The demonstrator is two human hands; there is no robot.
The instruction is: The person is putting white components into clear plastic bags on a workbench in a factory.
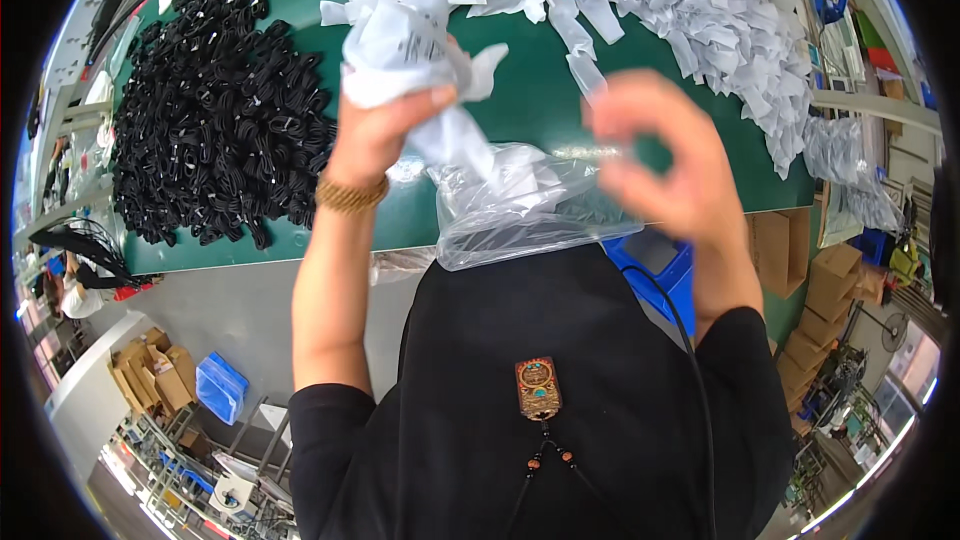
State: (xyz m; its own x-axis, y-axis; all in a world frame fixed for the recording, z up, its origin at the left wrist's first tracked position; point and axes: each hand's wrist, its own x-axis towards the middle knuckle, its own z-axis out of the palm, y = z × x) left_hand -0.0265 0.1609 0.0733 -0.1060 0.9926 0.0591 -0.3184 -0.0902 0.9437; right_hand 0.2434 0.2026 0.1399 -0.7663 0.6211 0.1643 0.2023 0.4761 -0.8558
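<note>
My left hand (375,135) is closed around a bunch of frosted white plastic packets (395,45), raised over the table. Some packets hang below the hand toward a large clear plastic bag (535,245). That bag lies at the table's near edge, with white packets showing in or under its film. My right hand (680,160) is blurred by motion to the right of the bag. Its thumb and fingers curve apart, and nothing shows between them. A loose white packet (585,72) lies just beyond its fingertips.
On the green table (530,75), a heap of coiled black cables (220,130) covers the left. White packets (720,40) are piled along the back and right. A blue bin (665,275) stands below the near edge, beside cardboard boxes (780,250). A black cord (690,340) runs along my right side.
</note>
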